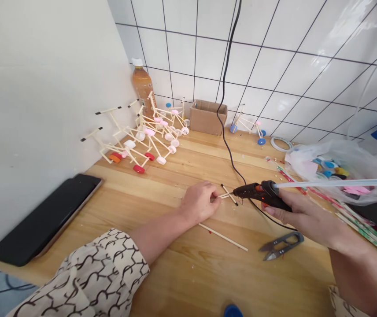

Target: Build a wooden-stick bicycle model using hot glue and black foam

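My left hand [200, 201] rests on the wooden table, its fingers pinching a thin pale stick. The end of that stick meets a short black-tipped stick [234, 200] lying at an angle across it. In my right hand [307, 215] is a black hot glue gun [257, 193], with a long clear glue stick [337, 183] running out of its back. The gun's nozzle touches or nearly touches the place where the sticks meet; I cannot tell which. A loose pale stick [223, 237] lies nearer me, and grey thread snips [282, 245] lie below my right hand.
Several stick-built models [149, 132] with coloured round pads stand at back left, near a drink bottle [142, 83] and a cardboard box [208, 116]. A black cord [225, 110] crosses the table. A tablet-like device [43, 220] lies left; a plastic bag [330, 171] sits right.
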`<state>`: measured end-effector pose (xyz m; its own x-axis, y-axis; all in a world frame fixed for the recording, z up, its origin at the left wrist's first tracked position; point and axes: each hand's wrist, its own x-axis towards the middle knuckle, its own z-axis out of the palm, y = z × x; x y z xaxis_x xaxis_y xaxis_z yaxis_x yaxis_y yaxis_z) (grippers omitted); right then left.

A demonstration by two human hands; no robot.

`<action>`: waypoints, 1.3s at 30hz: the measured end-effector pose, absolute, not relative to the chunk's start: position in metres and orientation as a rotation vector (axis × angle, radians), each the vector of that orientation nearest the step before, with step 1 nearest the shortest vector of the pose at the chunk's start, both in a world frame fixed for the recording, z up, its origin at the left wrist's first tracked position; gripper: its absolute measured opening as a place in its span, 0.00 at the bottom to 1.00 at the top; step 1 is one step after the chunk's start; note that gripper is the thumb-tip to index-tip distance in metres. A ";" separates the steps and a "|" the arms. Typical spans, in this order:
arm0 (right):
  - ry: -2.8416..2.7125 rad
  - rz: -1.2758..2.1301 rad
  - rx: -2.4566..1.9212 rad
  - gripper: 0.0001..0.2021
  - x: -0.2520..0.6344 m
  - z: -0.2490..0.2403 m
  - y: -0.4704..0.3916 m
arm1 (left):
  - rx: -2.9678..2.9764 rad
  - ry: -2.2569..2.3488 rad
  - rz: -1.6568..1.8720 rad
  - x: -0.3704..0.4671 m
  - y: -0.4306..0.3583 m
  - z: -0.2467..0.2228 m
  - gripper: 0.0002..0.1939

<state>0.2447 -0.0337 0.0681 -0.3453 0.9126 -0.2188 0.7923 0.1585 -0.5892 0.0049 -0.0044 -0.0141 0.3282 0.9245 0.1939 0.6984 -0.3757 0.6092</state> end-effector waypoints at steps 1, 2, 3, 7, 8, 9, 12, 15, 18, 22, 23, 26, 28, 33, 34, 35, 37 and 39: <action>-2.241 0.949 -1.678 0.14 0.244 0.068 -0.034 | 2.184 1.430 0.732 0.005 -0.004 -0.014 0.03; -2.242 0.953 -1.681 0.14 0.244 0.068 -0.034 | 2.186 1.429 0.732 0.005 -0.004 -0.014 0.04; -2.243 0.960 -1.682 0.14 0.244 0.068 -0.034 | 2.187 1.429 0.731 0.005 -0.004 -0.014 0.04; -2.242 0.978 -1.683 0.13 0.245 0.067 -0.033 | 2.186 1.451 0.731 0.006 -0.005 -0.013 0.03; -2.241 0.972 -1.687 0.14 0.245 0.067 -0.033 | 2.189 1.455 0.731 0.007 -0.006 -0.012 0.03; -2.240 0.964 -1.692 0.14 0.245 0.068 -0.033 | 2.193 1.459 0.728 0.008 -0.006 -0.012 0.03; -2.240 0.943 -1.705 0.14 0.244 0.068 -0.034 | 2.201 1.469 0.705 0.010 -0.006 -0.011 0.04; -2.236 0.949 -1.707 0.15 0.243 0.069 -0.034 | 2.192 1.474 0.691 0.010 -0.006 -0.011 0.04; -2.236 0.945 -1.713 0.15 0.243 0.068 -0.035 | 2.194 1.468 0.706 0.010 -0.006 -0.011 0.05; -2.259 0.939 -1.725 0.17 0.243 0.068 -0.034 | 2.201 1.473 0.727 0.011 -0.006 -0.012 0.05; -2.262 0.937 -1.730 0.17 0.243 0.068 -0.034 | 2.199 1.472 0.729 0.011 -0.006 -0.012 0.05; -2.260 0.930 -1.743 0.19 0.242 0.068 -0.033 | 2.193 1.471 0.727 0.011 -0.006 -0.012 0.04; -2.252 0.923 -1.738 0.18 0.241 0.068 -0.033 | 2.192 1.475 0.728 0.011 -0.006 -0.013 0.04; -2.207 0.914 -1.736 0.16 0.239 0.069 -0.034 | 2.189 1.467 0.724 0.011 -0.006 -0.013 0.04; -2.200 0.917 -1.735 0.16 0.239 0.069 -0.034 | 2.188 1.465 0.718 0.011 -0.005 -0.013 0.04; -2.197 0.922 -1.731 0.16 0.238 0.069 -0.034 | 2.187 1.464 0.711 0.011 -0.005 -0.012 0.04; -2.198 0.936 -1.720 0.16 0.237 0.070 -0.034 | 2.186 1.463 0.701 0.011 -0.005 -0.012 0.05; -2.202 0.943 -1.718 0.16 0.237 0.071 -0.034 | 2.186 1.456 0.703 0.010 -0.005 -0.011 0.05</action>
<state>0.2366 -0.0338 0.0708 -0.3086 0.9242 -0.2252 0.8009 0.1247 -0.5857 0.0104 -0.0053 -0.0110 0.3239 0.9292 0.1780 0.7172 -0.3638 0.5944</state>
